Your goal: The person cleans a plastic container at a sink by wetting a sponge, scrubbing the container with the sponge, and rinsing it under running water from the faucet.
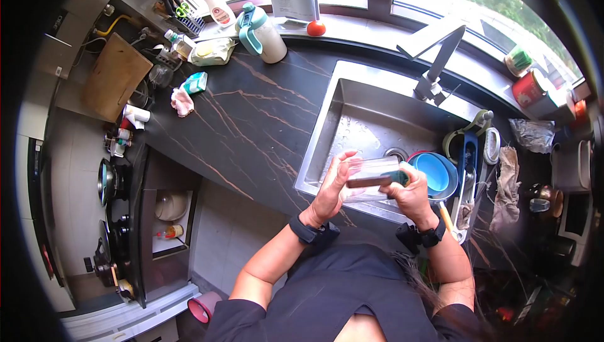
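Note:
Over the front part of the steel sink (371, 112), a clear, box-like container (370, 167) with a dark brown band along its lower side is held between both hands. My left hand (332, 191) grips its left end, thumb and fingers around the edge. My right hand (412, 197) is closed at the other end, where something dark green shows by the fingers; I cannot tell whether it belongs to the container. Just beyond the right hand, blue bowls (431, 172) sit nested in the sink, a red rim showing behind them. The sink drain (396, 153) is partly covered.
A grey faucet (434, 71) rises behind the sink. Right of it stand a rack with a blue-handled utensil (469, 153) and a crumpled brown cloth (507, 185). On the dark counter (251, 115) are a large jug (263, 37) and a pink cloth (182, 101). A tomato (316, 28) sits on the sill.

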